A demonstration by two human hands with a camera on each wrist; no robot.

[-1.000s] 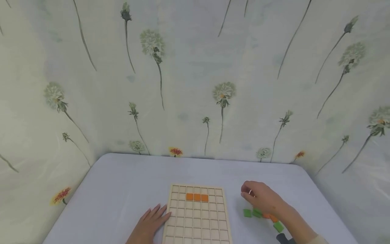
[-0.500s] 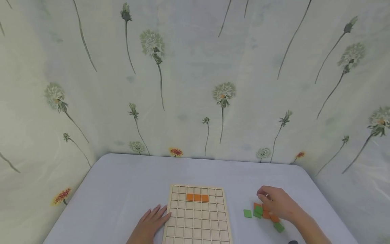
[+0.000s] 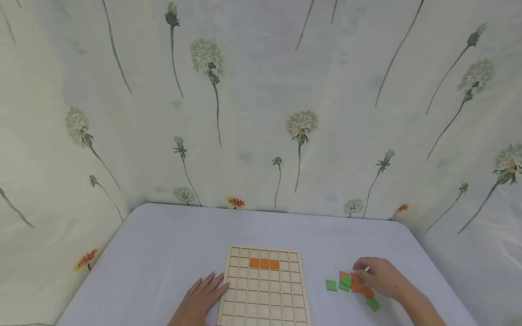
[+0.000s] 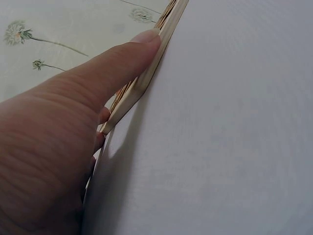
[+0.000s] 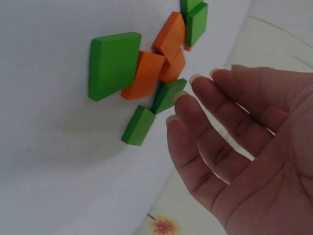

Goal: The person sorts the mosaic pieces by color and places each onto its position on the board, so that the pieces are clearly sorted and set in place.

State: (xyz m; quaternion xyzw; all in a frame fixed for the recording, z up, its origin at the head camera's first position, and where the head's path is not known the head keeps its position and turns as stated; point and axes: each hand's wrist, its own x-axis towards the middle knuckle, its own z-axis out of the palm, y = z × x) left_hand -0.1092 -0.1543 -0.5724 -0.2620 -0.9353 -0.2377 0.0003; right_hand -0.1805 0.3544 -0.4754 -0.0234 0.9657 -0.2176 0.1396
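A pale wooden grid board [image 3: 264,297] lies flat on the table, with three orange square tiles [image 3: 264,263] side by side in its second row from the far end. My left hand [image 3: 200,296] rests at the board's left edge, fingertips touching it; in the left wrist view the thumb [image 4: 115,66] lies along the rim. To the right is a loose heap of orange tiles [image 5: 168,38] and green tiles [image 5: 113,66], some overlapping. Over the heap's right side hovers my right hand [image 3: 381,276], fingers loosely bent, with nothing visible in its grasp.
A single green tile [image 3: 331,285] lies a little left of the heap, and another green tile [image 3: 373,304] sits at its near end. The white tabletop [image 3: 183,240] meets a flower-printed curtain [image 3: 244,113] at the back and sides.
My right hand has moved right and nearer, from the far left of the heap to its right side, uncovering more tiles. The left hand, board and its orange tiles stay put.
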